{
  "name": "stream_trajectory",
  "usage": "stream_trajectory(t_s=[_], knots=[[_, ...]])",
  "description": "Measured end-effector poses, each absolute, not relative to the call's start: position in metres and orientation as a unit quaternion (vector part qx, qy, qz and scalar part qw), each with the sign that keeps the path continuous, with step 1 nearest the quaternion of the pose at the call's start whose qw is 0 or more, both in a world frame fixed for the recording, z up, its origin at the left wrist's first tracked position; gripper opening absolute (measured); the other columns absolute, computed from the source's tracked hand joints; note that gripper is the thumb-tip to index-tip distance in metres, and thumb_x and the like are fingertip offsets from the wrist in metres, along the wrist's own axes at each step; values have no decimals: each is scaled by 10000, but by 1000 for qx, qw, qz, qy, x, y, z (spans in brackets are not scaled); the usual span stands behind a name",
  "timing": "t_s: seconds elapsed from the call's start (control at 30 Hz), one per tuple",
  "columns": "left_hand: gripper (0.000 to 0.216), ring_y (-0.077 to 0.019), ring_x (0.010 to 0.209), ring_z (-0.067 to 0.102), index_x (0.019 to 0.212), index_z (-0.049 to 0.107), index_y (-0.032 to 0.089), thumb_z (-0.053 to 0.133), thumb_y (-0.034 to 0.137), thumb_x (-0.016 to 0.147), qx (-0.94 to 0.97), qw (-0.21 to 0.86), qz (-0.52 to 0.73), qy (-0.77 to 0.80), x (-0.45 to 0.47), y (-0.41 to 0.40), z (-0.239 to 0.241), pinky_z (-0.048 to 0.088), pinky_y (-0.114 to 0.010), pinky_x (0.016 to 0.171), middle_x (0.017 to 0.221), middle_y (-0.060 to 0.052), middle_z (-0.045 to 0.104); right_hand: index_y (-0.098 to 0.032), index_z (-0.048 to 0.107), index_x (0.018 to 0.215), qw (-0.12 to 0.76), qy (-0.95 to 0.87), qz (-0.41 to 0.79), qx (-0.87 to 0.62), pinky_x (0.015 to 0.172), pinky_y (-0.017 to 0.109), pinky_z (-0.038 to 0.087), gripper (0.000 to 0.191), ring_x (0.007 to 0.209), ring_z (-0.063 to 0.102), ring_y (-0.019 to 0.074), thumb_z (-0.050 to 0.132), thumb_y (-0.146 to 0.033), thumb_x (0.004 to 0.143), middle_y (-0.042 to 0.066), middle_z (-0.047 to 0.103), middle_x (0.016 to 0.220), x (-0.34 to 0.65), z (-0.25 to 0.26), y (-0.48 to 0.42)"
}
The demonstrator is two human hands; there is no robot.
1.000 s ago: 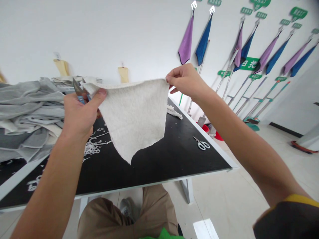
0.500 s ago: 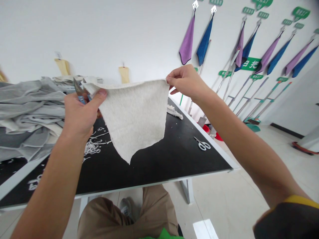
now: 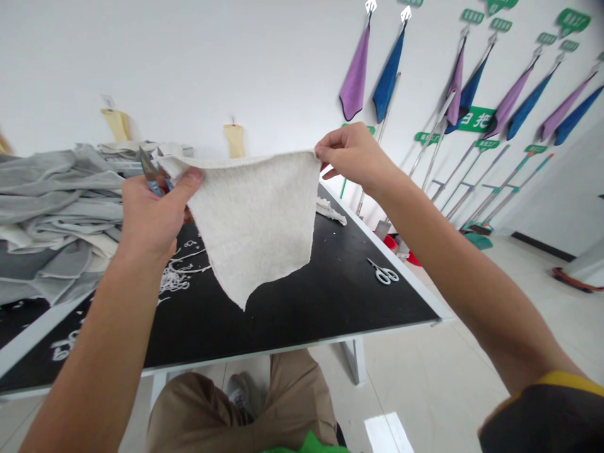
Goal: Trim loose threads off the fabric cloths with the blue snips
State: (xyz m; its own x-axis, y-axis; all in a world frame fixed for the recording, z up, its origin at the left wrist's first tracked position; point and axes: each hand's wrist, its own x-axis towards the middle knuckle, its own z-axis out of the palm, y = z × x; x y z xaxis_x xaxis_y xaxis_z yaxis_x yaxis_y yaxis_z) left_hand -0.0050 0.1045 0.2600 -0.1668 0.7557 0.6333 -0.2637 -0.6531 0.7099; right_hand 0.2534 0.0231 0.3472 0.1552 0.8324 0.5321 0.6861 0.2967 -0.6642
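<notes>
I hold a piece of off-white knitted cloth (image 3: 255,217) stretched out in the air above a black table (image 3: 330,296). My left hand (image 3: 153,214) pinches its left top corner and also grips small blue-handled snips (image 3: 150,173), whose blades stick up. My right hand (image 3: 352,154) pinches the right top corner between thumb and fingers. The cloth hangs down to a point near the table top.
A heap of grey fabric (image 3: 51,214) covers the table's left part. White thread scraps (image 3: 177,277) lie below the cloth. White-handled scissors (image 3: 384,274) rest near the right edge. Mops and purple and blue cloths (image 3: 372,75) hang on the wall at right.
</notes>
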Motion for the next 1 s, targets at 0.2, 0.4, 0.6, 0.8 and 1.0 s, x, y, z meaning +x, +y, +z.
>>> stream_trajectory(t_s=[0.2, 0.4, 0.6, 0.8, 1.0], knots=[[406, -212, 767, 689, 902, 699, 92, 862, 289, 587, 543, 349, 727, 234, -5, 106, 259, 606, -454, 783, 856, -76, 692, -204, 616, 692, 477, -641, 71, -597, 632, 272, 594, 119, 692, 668, 171, 670, -183, 795, 14, 630, 609, 254, 347, 23], [385, -216, 812, 695, 882, 704, 84, 861, 276, 588, 541, 350, 730, 227, -5, 107, 259, 592, -426, 840, 836, -69, 693, -196, 624, 712, 475, -643, 69, -597, 625, 276, 599, 91, 704, 669, 175, 668, -184, 790, 20, 637, 623, 253, 347, 22], [433, -220, 810, 695, 899, 698, 97, 872, 332, 580, 545, 346, 727, 235, -5, 108, 258, 596, -446, 830, 875, -79, 709, -197, 626, 709, 471, -643, 68, -600, 615, 275, 596, 85, 693, 668, 177, 660, -169, 782, 18, 634, 609, 254, 347, 23], [444, -220, 820, 696, 901, 691, 103, 875, 325, 563, 545, 349, 727, 228, -5, 106, 260, 600, -418, 820, 883, -73, 700, -199, 611, 696, 479, -641, 76, -595, 639, 285, 598, 113, 689, 667, 175, 671, -167, 786, 18, 632, 613, 253, 348, 22], [467, -226, 825, 693, 902, 689, 94, 888, 333, 554, 542, 350, 728, 233, -5, 105, 259, 599, -450, 829, 893, -85, 700, -193, 621, 689, 478, -644, 75, -592, 627, 297, 600, 116, 687, 664, 184, 682, -189, 787, 24, 631, 601, 253, 347, 22]])
